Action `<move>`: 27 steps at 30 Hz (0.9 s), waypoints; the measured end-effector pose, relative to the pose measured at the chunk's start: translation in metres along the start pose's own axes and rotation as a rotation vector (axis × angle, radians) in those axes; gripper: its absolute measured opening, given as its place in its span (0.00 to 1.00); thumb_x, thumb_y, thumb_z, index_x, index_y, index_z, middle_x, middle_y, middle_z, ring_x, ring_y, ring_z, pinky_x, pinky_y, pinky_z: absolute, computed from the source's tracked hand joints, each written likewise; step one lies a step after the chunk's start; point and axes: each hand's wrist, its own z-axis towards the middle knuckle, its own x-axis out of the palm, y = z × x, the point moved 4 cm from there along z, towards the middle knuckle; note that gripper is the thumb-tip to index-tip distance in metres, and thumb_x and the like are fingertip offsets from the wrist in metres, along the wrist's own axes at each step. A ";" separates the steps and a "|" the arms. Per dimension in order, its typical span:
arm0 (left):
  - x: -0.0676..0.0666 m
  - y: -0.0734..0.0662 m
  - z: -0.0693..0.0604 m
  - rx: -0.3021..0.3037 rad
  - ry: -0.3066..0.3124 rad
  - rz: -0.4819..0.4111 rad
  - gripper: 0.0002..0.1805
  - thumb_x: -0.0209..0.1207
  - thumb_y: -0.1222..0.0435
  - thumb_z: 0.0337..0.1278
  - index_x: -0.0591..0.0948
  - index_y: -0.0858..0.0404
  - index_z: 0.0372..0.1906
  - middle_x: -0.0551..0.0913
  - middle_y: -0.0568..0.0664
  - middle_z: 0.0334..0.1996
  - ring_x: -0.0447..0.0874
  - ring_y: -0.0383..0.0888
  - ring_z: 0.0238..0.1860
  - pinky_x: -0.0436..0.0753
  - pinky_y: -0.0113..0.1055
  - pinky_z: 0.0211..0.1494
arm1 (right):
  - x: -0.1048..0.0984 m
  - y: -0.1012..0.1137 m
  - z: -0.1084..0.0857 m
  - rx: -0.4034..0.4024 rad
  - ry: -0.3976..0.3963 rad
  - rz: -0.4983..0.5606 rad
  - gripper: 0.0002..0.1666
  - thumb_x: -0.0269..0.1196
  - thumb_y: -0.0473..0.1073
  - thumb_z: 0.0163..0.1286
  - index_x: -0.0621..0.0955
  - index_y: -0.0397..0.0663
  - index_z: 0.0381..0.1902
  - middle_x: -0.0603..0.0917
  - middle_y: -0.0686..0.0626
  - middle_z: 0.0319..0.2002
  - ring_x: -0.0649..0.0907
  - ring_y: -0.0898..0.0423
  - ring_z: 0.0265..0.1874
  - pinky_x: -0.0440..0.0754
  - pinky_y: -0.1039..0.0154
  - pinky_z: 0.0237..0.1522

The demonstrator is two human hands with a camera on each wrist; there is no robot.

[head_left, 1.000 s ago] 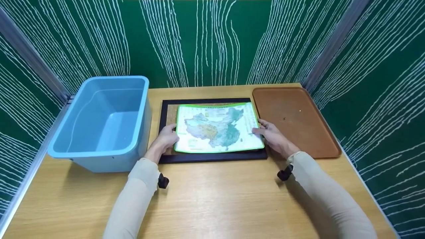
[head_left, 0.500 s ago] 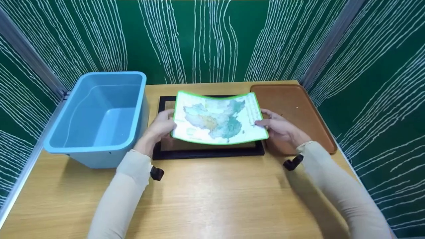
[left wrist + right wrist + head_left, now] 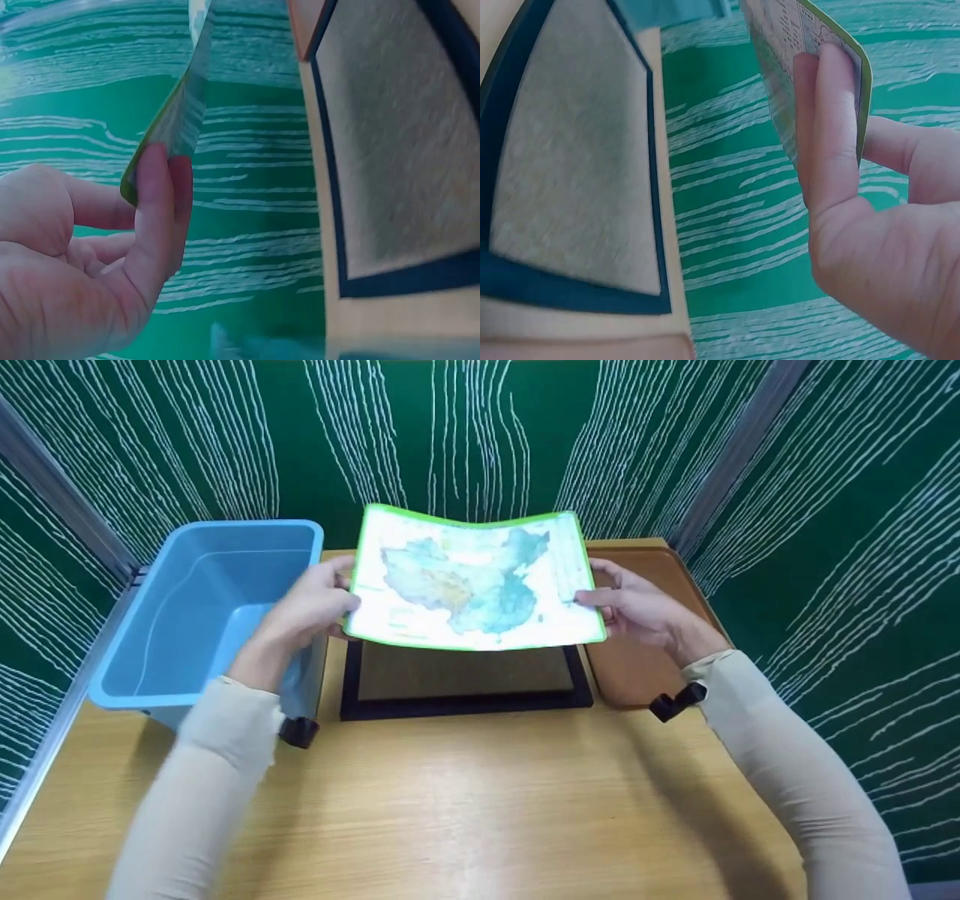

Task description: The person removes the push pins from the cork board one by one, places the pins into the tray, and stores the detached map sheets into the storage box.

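A map sheet (image 3: 480, 577) with a bright green border hangs in the air between my hands, its top edge sagging in the middle. My left hand (image 3: 311, 598) pinches its left edge, thumb on the printed face and fingers behind. At the opposite edge my right hand (image 3: 634, 600) pinches it the same way. In the left wrist view the fingers (image 3: 154, 195) press against the back of the map. The right wrist view shows two fingers (image 3: 834, 112) flat on its printed back. Below the map lies a dark-framed brown board (image 3: 465, 671), partly hidden by it.
A blue plastic tub (image 3: 206, 701) stands on the left of the wooden table (image 3: 465, 802), behind my left forearm. On the right lies a brown tray (image 3: 630, 675), partly covered by my right hand. Green walls with white streaks (image 3: 480, 442) enclose the table's back and sides.
Both hands have raised the map off the framed board, up and slightly toward me. More of the board's lower part now shows. The grip at both edges stays the same.
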 end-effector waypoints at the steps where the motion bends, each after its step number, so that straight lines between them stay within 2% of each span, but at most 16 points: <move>1: -0.006 -0.003 -0.003 -0.003 0.006 0.016 0.37 0.47 0.76 0.70 0.56 0.59 0.81 0.72 0.63 0.58 0.83 0.54 0.50 0.88 0.44 0.39 | 0.004 0.003 0.000 -0.006 0.011 0.002 0.45 0.66 0.39 0.72 0.55 0.60 0.78 0.81 0.37 0.60 0.88 0.48 0.42 0.88 0.54 0.40; 6: -0.037 -0.014 -0.013 -0.043 0.053 0.122 0.36 0.47 0.74 0.73 0.53 0.61 0.81 0.73 0.63 0.59 0.84 0.52 0.47 0.87 0.44 0.41 | 0.028 0.012 0.004 -0.045 0.086 0.028 0.43 0.63 0.37 0.74 0.55 0.59 0.78 0.81 0.36 0.60 0.86 0.51 0.34 0.88 0.59 0.31; 9: -0.056 -0.017 -0.019 -0.073 0.084 0.183 0.35 0.47 0.73 0.74 0.51 0.63 0.81 0.74 0.65 0.59 0.85 0.51 0.45 0.87 0.45 0.43 | 0.045 0.015 0.010 -0.067 0.129 0.053 0.41 0.62 0.36 0.75 0.56 0.58 0.78 0.81 0.35 0.59 0.82 0.55 0.27 0.88 0.56 0.32; 12: -0.074 -0.018 -0.025 -0.103 0.090 0.239 0.36 0.48 0.70 0.76 0.49 0.64 0.81 0.73 0.65 0.61 0.85 0.51 0.45 0.87 0.45 0.44 | 0.060 0.017 0.017 -0.069 0.160 0.079 0.40 0.61 0.35 0.75 0.57 0.58 0.78 0.81 0.34 0.59 0.79 0.55 0.25 0.88 0.55 0.33; 14: -0.084 -0.017 -0.027 -0.118 0.083 0.261 0.37 0.49 0.69 0.77 0.47 0.64 0.82 0.72 0.66 0.62 0.84 0.51 0.46 0.87 0.44 0.44 | 0.069 0.018 0.021 -0.069 0.168 0.091 0.40 0.62 0.35 0.75 0.58 0.58 0.77 0.81 0.34 0.58 0.82 0.53 0.27 0.88 0.55 0.32; 16: -0.094 -0.015 -0.030 -0.130 0.074 0.280 0.37 0.50 0.67 0.77 0.47 0.63 0.82 0.72 0.65 0.63 0.84 0.51 0.46 0.87 0.44 0.45 | 0.077 0.019 0.026 -0.066 0.166 0.105 0.40 0.63 0.35 0.74 0.59 0.58 0.77 0.82 0.33 0.57 0.87 0.48 0.33 0.88 0.54 0.32; 18: -0.103 -0.012 -0.033 -0.141 0.068 0.294 0.38 0.50 0.66 0.77 0.46 0.62 0.82 0.72 0.65 0.63 0.84 0.51 0.46 0.87 0.43 0.45 | 0.085 0.019 0.030 -0.060 0.163 0.119 0.41 0.64 0.35 0.73 0.59 0.59 0.77 0.82 0.33 0.58 0.89 0.44 0.39 0.88 0.54 0.32; 20: -0.113 -0.008 -0.037 -0.152 0.066 0.303 0.38 0.50 0.65 0.78 0.46 0.62 0.82 0.72 0.65 0.64 0.84 0.51 0.46 0.86 0.43 0.45 | 0.093 0.019 0.036 -0.059 0.162 0.130 0.41 0.65 0.35 0.72 0.60 0.60 0.76 0.82 0.33 0.58 0.89 0.43 0.41 0.88 0.55 0.31; 23: -0.129 0.000 -0.045 -0.161 0.040 0.333 0.40 0.52 0.63 0.77 0.45 0.62 0.82 0.71 0.65 0.64 0.84 0.50 0.45 0.85 0.41 0.45 | 0.108 0.017 0.045 -0.067 0.176 0.144 0.41 0.65 0.35 0.72 0.60 0.60 0.76 0.82 0.33 0.56 0.89 0.43 0.39 0.88 0.56 0.30; 27: -0.142 0.010 -0.053 -0.143 -0.048 0.393 0.40 0.52 0.63 0.77 0.45 0.64 0.82 0.70 0.67 0.63 0.83 0.50 0.44 0.86 0.37 0.44 | 0.128 0.011 0.057 -0.095 0.202 0.178 0.40 0.64 0.34 0.72 0.62 0.59 0.75 0.83 0.32 0.54 0.89 0.43 0.36 0.88 0.55 0.31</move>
